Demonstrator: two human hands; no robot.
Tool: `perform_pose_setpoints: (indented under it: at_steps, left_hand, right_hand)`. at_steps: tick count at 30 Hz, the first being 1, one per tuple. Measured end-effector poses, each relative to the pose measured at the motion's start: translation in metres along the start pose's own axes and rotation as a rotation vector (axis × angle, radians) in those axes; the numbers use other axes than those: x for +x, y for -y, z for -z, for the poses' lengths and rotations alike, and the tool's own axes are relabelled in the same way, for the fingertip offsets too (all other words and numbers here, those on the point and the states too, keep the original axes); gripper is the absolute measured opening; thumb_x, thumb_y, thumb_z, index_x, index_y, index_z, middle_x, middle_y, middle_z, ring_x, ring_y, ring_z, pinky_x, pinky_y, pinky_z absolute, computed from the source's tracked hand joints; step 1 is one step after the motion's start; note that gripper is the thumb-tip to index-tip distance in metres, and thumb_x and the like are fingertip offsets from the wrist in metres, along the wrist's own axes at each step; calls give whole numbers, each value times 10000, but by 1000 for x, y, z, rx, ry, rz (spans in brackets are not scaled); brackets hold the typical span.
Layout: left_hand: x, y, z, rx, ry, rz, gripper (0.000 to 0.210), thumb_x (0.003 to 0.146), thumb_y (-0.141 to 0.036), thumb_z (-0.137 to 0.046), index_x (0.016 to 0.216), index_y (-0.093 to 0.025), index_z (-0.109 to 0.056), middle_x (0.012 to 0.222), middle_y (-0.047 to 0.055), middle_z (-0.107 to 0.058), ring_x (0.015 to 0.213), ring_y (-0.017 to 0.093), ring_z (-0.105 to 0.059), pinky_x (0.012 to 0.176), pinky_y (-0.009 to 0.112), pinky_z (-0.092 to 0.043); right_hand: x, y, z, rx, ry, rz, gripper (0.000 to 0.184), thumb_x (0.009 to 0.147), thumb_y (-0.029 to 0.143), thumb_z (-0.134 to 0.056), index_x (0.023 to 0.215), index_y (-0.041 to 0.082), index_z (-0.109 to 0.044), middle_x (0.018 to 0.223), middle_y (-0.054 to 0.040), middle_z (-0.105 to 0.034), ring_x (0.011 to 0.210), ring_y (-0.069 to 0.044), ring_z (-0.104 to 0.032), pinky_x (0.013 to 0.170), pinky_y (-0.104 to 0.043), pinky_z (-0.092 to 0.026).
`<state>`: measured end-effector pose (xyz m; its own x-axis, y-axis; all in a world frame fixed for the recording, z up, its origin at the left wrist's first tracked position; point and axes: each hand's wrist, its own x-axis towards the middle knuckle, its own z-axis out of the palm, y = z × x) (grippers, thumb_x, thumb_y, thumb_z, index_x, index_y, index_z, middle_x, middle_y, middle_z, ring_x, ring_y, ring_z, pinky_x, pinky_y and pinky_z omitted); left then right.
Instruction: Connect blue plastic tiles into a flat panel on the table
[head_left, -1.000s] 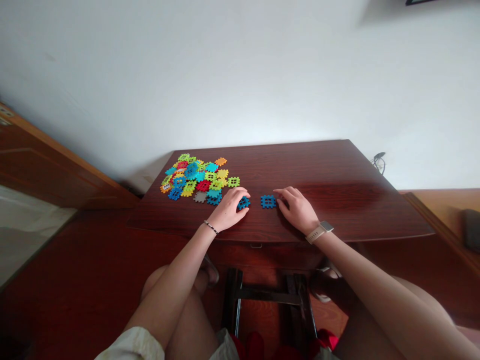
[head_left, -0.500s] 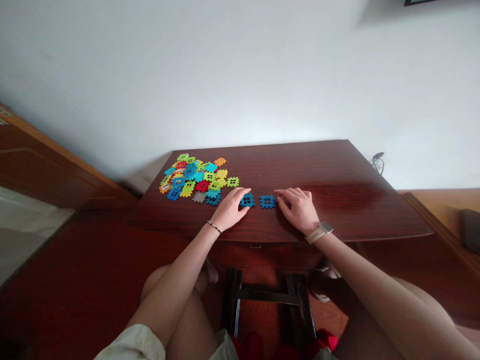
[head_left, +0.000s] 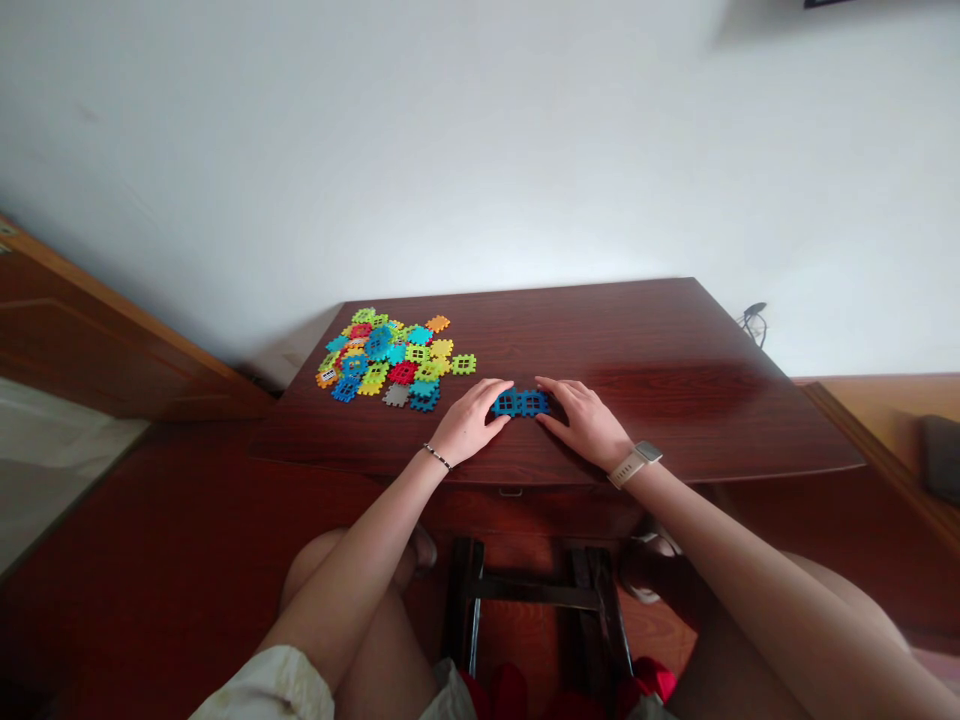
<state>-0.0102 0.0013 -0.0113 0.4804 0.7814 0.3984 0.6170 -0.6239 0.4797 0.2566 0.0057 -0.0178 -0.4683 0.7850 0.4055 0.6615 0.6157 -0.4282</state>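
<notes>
Two blue square window-pattern building tiles lie flat on the table, edge to edge between my hands. My left hand (head_left: 472, 420) grips the left blue tile (head_left: 506, 402) by its outer side, thumb at the near edge and fingers at the far edge. On the other side, my right hand (head_left: 585, 420) holds the right blue tile (head_left: 534, 402) the same way. The toothed edges of the tiles meet; whether they are fully interlocked I cannot tell. To the left lies a heap of colourful tiles (head_left: 403, 373) in green, yellow, red, blue and orange.
The dark wooden table (head_left: 637, 340) stands against a white wall (head_left: 480, 150). One green window tile (head_left: 463, 364) sits at the heap's right end. A black cable (head_left: 755, 322) hangs by the wall on the right. Below the table edge is a dark stool (head_left: 536, 592).
My left hand has slid its blue tile right until it meets the other one. My right hand has moved slightly left and closed around the right tile.
</notes>
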Motion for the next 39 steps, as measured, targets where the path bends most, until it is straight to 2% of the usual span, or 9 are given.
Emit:
perform_pose_setpoints:
  at_steps: [9,19,29,36,39]
  left_hand:
    - [-1,-2,-1,-10,8,-1,565,998,-157,-657,1523,-303,-506,1503,82,-622,1425,268,-610,1226,471,-530]
    - [0,-3,0,9,4,-23,527,997,-158,-658,1491,-298,-537,1474,82,-645,1404,270,-624,1226,493,-531]
    - [-1,-2,-1,29,-13,-70,416,993,-163,-686,1383,-266,-581,1430,90,-669,1364,263,-638,1208,478,-538]
    - [-2,-4,-1,38,-15,-45,525,987,-160,-691,1468,-292,-528,1437,85,-665,1370,273,-638,1202,498,-545]
    - [-2,-4,0,46,-11,-67,426,993,-164,-690,1392,-286,-600,1435,80,-666,1357,270,-642,1202,496,-547]
  right_hand:
    - [1,-4,0,92,-25,15,497,1015,346,-663,1492,276,-541,1366,-125,-702,1263,-338,-663,1117,-567,-544]
    - [0,0,2,136,-14,10,521,1012,309,-653,1514,299,-515,1384,-111,-676,1256,-324,-683,1099,-539,-569]
    - [1,4,4,145,-12,-1,517,1007,278,-652,1508,295,-525,1396,-106,-677,1228,-314,-701,1090,-514,-579]
    - [1,4,5,146,-8,-4,487,1011,281,-651,1485,290,-540,1386,-104,-681,1222,-314,-702,1084,-514,-581]
    - [1,4,5,148,-11,3,478,1009,273,-657,1475,279,-548,1379,-106,-683,1220,-310,-701,1085,-504,-582]
